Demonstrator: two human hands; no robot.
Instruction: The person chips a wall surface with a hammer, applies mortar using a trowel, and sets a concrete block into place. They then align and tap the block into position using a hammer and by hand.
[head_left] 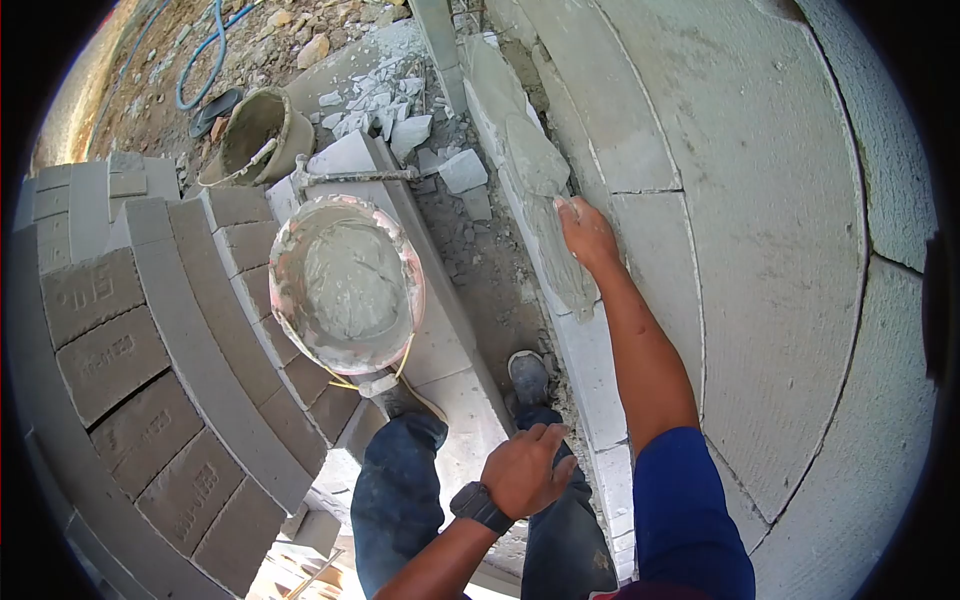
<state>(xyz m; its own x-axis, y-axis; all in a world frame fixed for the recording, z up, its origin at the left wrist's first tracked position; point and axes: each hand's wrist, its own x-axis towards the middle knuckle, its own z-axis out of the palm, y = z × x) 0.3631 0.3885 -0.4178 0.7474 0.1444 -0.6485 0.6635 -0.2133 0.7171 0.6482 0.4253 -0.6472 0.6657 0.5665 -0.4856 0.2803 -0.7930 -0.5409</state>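
My right hand [588, 233] is closed round the handle of a trowel [537, 157], whose mortar-covered blade lies over the top of a narrow course of pale blocks [590, 375]. Wet grey mortar [567, 268] is spread along that course beside the hand. Above my legs hangs my left hand [524, 470], with a dark watch on the wrist; its fingers are loosely spread and nothing shows in them. Left of both hands, a round bucket [416, 272] holds grey mortar [356, 279] and stands on pale blocks.
Large grey block wall [760, 200] rises on the right. Stacked blocks [150, 430] fill the left side. Further off are a second bucket [298, 135], broken block pieces [463, 171], a blue hose [183, 85] and rubble. My shoes stand near the narrow gap between block rows.
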